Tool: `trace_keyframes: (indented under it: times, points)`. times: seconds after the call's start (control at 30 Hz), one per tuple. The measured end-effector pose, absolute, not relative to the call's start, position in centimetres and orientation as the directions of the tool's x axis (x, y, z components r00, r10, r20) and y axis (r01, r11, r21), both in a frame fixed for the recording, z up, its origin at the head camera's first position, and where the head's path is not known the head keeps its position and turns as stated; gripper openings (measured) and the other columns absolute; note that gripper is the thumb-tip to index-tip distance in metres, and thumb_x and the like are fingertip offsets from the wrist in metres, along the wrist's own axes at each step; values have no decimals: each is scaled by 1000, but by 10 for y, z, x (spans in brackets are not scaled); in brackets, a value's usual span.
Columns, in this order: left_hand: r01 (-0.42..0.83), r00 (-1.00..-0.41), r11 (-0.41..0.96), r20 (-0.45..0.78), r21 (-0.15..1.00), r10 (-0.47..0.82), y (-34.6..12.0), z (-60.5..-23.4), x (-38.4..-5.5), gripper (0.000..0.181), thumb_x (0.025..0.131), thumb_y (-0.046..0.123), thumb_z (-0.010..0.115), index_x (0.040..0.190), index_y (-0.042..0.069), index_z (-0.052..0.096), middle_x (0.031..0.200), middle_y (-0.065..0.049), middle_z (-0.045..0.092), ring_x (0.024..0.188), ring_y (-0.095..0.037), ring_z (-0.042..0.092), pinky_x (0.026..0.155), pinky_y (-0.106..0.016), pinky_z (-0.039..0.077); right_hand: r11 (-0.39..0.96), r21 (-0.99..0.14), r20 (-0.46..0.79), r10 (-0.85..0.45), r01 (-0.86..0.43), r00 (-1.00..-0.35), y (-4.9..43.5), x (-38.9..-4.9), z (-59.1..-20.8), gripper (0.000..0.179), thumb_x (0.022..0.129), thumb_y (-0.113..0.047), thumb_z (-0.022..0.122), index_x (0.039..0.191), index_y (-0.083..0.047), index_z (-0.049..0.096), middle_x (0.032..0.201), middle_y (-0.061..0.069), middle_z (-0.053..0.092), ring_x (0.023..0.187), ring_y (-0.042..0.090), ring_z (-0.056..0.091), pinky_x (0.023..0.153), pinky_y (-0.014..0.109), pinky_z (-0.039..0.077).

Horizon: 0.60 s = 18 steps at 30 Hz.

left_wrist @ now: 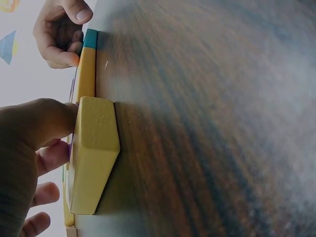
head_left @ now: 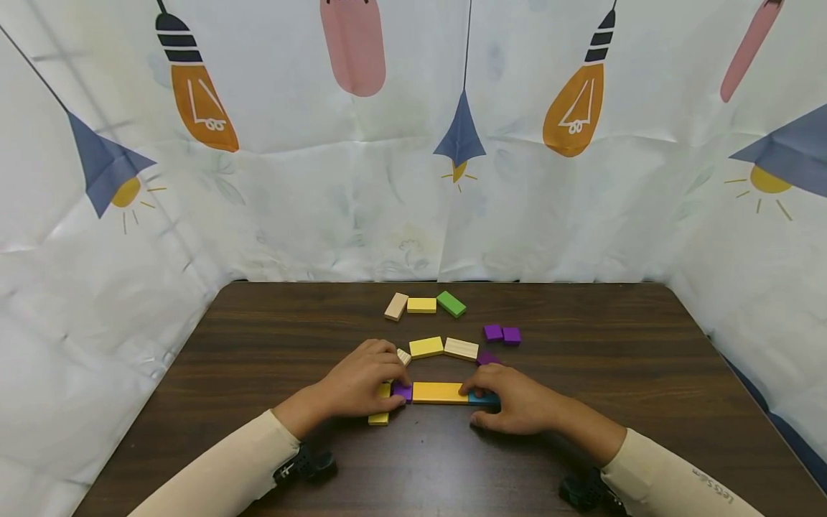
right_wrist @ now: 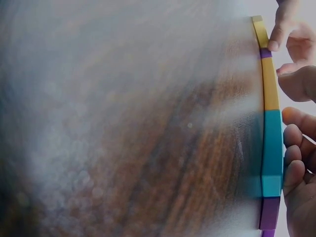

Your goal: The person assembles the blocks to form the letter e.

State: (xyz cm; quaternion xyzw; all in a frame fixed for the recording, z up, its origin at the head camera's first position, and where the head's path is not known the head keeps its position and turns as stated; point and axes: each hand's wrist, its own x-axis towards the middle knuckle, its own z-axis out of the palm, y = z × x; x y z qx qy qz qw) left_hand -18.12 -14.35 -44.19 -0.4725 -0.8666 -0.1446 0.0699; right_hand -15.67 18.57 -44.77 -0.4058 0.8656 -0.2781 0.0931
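Observation:
A row of blocks runs sideways between the hands. My left hand [head_left: 367,378] pinches a small purple block [head_left: 403,392] between thumb and index finger. Just left of it stands a yellow block [head_left: 378,419], set crosswise and partly under that hand; it looms large in the left wrist view. A long orange block [head_left: 439,393] continues the row to the right, ending at a blue block [head_left: 483,399]. Over the blue block is my right hand [head_left: 525,399], its index fingertip on the orange block's right end. The right thumb is apart from the blocks, on the near side.
Behind the row lie a yellow block [head_left: 426,348], a pale wood block [head_left: 461,350] and a purple block [head_left: 488,358]. Two purple blocks [head_left: 502,334] sit farther right. Tan, yellow [head_left: 422,306] and green [head_left: 451,304] blocks form an arc farther back. A printed curtain [head_left: 400,215] borders the table.

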Motion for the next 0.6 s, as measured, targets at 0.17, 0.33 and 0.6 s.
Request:
trace_keyframes:
  times: [0.17,0.33,0.6]
  points:
    - [843,-538,506,273,182,797,-147,-440,-182,21,84,37,83,100,25,75,97,14,65,106,-14,54,97,-40,43,514,-556,70,-755,-653,-652,186,-157,-448,34,93,-28,76,124,-18,68,104,-12,60,95,6,53,84,29,48]
    - [834,-552,522,270,180,789,-156,-435,-184,22,82,37,84,95,24,73,99,12,64,104,-15,54,97,-42,44,513,-556,70,-756,-654,-651,186,-157,-449,35,93,-29,76,125,-18,68,105,-12,60,95,6,53,84,29,48]
    - [790,-612,585,181,181,770,-174,-430,-183,22,81,40,84,88,25,69,91,16,59,96,-12,52,95,-42,44,517,-554,69,-752,-652,-656,186,-157,-448,35,93,-28,76,125,-18,68,104,-12,59,95,6,53,84,29,48]
